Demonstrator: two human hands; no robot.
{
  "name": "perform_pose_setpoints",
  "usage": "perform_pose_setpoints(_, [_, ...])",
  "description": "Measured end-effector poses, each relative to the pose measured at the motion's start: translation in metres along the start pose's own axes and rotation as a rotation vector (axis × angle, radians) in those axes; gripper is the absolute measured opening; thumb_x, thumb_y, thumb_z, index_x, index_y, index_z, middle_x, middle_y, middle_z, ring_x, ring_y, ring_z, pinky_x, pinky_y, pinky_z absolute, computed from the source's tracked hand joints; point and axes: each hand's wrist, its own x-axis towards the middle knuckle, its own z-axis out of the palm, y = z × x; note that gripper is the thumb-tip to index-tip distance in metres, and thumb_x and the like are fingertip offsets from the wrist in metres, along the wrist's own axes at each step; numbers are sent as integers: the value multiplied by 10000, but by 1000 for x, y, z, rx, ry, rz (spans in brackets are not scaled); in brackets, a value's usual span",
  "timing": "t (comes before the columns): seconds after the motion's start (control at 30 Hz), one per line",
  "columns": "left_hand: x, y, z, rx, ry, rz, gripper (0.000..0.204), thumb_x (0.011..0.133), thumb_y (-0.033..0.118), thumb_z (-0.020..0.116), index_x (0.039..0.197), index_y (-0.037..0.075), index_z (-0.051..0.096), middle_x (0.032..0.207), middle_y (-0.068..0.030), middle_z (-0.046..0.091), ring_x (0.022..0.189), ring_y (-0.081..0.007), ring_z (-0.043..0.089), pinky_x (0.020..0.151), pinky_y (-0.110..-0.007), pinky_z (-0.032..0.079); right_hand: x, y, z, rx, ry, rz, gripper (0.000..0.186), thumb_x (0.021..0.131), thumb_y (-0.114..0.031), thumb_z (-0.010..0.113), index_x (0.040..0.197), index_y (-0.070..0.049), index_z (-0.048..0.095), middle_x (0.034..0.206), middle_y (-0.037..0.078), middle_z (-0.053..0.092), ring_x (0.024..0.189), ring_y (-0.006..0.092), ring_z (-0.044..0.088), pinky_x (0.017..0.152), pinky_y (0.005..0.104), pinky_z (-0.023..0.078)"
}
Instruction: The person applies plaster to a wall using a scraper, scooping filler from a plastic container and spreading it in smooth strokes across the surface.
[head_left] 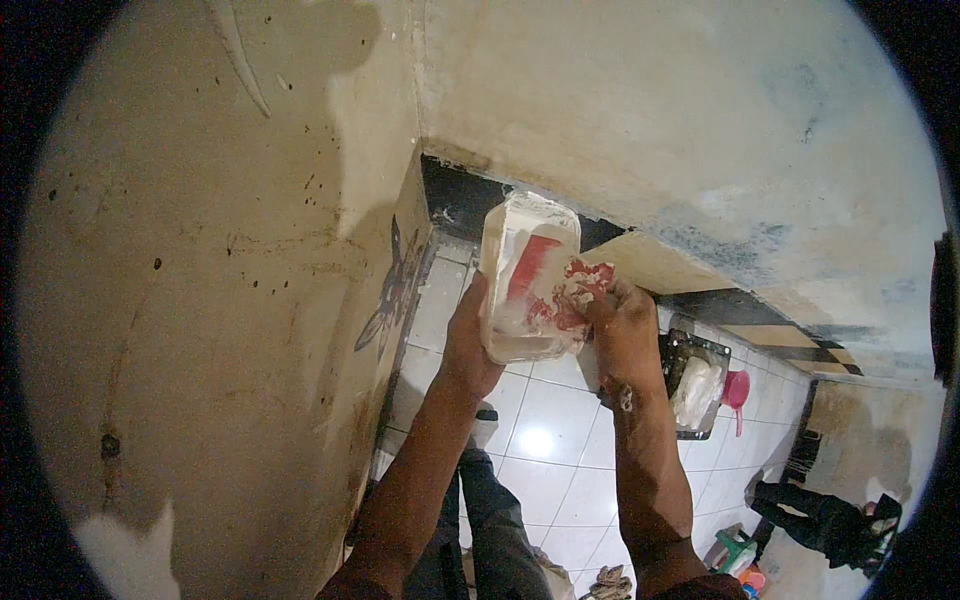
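A clear rectangular plastic tub (494, 250), smeared with whitish paste, is held in front of the wall corner. My left hand (472, 340) grips its near left side from outside. In my right hand (624, 318), at the tub's right edge, is a red putty spreader (592, 278) caked with pale paste. The fingers are closed on it, and its grip end is hidden by them. A straight red strip (532, 265) shows inside the tub, with paste around it; whether it is a separate tool I cannot tell.
Stained plaster walls (250, 300) rise left and ahead above white floor tiles (540, 440). On the floor to the right lie a black tray (690, 432) holding a white bag (695, 390) and a pink dipper (736, 388). Another person (830, 525) is at the lower right, near a green-and-white container (735, 550).
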Motion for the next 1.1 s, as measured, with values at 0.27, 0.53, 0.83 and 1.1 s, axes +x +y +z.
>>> perform_pose_setpoints(0.27, [-5,-3,-3,5,3,-42,524,987,406,365,1353,31,365,1249,-149,514,1139,-264,536,968,-426,458,-3,-14,6,2,-80,-97,214,885,-116,590,1039,33,604,908,162,668,857,210,658,714,314,540])
perform_pose_setpoints(0.53, [-7,7,-12,296,-38,155,503,996,409,337,1338,43,386,1220,-142,527,1118,-249,549,943,-401,479,-37,-17,6,-74,131,-450,201,858,-7,594,1052,35,560,1029,124,635,930,159,614,818,291,502])
perform_pose_setpoints(0.83, [-14,7,-14,257,4,175,483,953,309,471,1357,70,362,1278,-128,478,1181,-230,488,996,-395,436,-38,-4,11,-357,177,-601,153,872,-56,616,988,36,576,903,93,600,886,152,586,764,262,464])
perform_pose_setpoints(1.1, [-18,12,-13,240,-113,377,546,855,172,616,1334,33,395,1274,-161,507,1148,-248,534,964,-389,463,-19,9,6,269,161,-116,268,836,-82,619,1087,1,580,1008,109,654,861,237,644,746,302,502])
